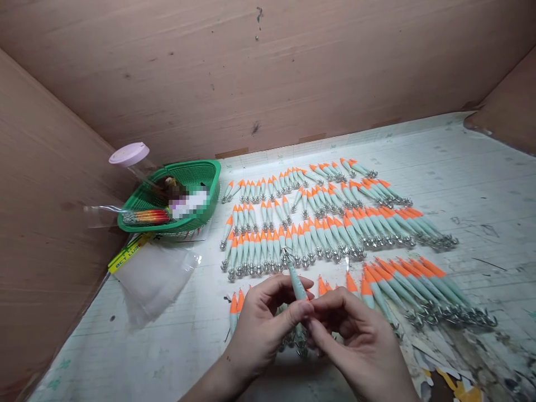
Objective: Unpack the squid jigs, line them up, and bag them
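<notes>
A pale green squid jig (297,283) is between my two hands, its hook crown pointing up and away from me. My left hand (268,315) pinches it between thumb and fingers near the orange end. The fingertips of my right hand (355,335) are closed at that same orange end, which they mostly cover. More squid jigs (268,245) of the same kind lie beyond my hands in several rows, orange tips away from me and hooks nearer. Another group of jigs (410,285) lies to the right, and a few are partly hidden under my hands.
At the left stands a green basket (209,187) holding a lidded clear tube (142,173) and red-yellow bundled pieces (146,216). Clear plastic bags (154,279) with a yellow header lie before it. Brown board walls (268,72) enclose the table. Paper scraps (456,385) lie at front right.
</notes>
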Demonstrator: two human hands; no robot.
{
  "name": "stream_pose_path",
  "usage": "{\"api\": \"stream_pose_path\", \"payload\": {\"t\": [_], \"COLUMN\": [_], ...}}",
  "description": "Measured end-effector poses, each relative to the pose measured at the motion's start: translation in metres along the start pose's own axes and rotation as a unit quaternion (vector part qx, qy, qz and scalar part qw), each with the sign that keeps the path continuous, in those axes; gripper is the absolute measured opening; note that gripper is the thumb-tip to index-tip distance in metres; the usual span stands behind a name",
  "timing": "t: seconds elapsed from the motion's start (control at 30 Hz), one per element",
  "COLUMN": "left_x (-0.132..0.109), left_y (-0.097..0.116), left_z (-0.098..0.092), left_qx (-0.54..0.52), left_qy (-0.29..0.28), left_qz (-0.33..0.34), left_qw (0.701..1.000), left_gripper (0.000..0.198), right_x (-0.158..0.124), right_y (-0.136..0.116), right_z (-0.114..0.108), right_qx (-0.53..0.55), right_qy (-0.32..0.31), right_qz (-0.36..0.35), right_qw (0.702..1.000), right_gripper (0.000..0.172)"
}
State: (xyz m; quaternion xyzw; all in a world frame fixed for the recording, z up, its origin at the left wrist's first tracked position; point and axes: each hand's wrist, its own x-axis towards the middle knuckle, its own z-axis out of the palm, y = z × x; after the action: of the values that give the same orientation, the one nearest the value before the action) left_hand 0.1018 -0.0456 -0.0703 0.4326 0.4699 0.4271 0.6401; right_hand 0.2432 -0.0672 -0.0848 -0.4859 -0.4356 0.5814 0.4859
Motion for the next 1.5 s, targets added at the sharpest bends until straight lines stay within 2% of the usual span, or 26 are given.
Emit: {"api": "stream_pose_path", "payload": {"t": [0.07,0.2,0.33,0.53,0.77,0.93,1.03,1.1,1.2,1.37,1.5], "left_x": [0.000,0.001,0.001,0.001,0.001,0.000,0.001,0.001,0.001,0.001,0.000], "left_y": [0.000,0.000,-0.003,-0.002,-0.001,0.000,0.001,0.001,0.001,-0.001,-0.001], "left_z": [0.001,0.000,-0.004,-0.002,0.000,-0.001,0.000,0.001,0.002,0.001,0.000], "left_qx": [0.017,0.011,-0.012,-0.050,-0.055,-0.058,-0.069,-0.078,-0.093,-0.115,-0.121], "left_qy": [0.010,0.016,0.008,0.016,0.025,0.025,0.028,0.030,0.024,0.012,0.004], "left_qz": [0.005,-0.033,-0.049,-0.057,-0.049,-0.045,-0.040,-0.038,-0.048,-0.050,-0.055], "left_qw": [1.000,0.999,0.999,0.997,0.997,0.997,0.996,0.996,0.994,0.992,0.991], "left_gripper": [0.021,0.025,0.032,0.034,0.031,0.031,0.030,0.028,0.026,0.025,0.027], "right_x": [0.000,0.003,0.006,0.006,0.010,0.009,0.006,0.005,0.003,0.002,0.002], "right_y": [0.001,0.003,0.002,-0.008,0.001,0.001,0.001,0.002,0.003,0.004,0.004], "right_z": [0.000,-0.002,-0.005,-0.008,-0.013,-0.013,-0.012,-0.010,-0.008,-0.007,-0.007], "right_qx": [0.015,0.069,0.130,0.159,0.175,0.151,0.088,0.023,-0.055,-0.087,-0.087], "right_qy": [-0.008,-0.030,-0.060,-0.067,-0.131,-0.124,-0.057,-0.008,0.020,0.031,0.030], "right_qz": [0.023,0.076,0.090,0.143,0.135,0.125,0.066,-0.030,-0.158,-0.219,-0.229], "right_qw": [1.000,0.994,0.986,0.974,0.967,0.973,0.992,0.999,0.986,0.971,0.969], "right_gripper": [0.022,0.026,0.031,0.029,0.029,0.027,0.022,0.013,0.002,0.011,0.013]}}
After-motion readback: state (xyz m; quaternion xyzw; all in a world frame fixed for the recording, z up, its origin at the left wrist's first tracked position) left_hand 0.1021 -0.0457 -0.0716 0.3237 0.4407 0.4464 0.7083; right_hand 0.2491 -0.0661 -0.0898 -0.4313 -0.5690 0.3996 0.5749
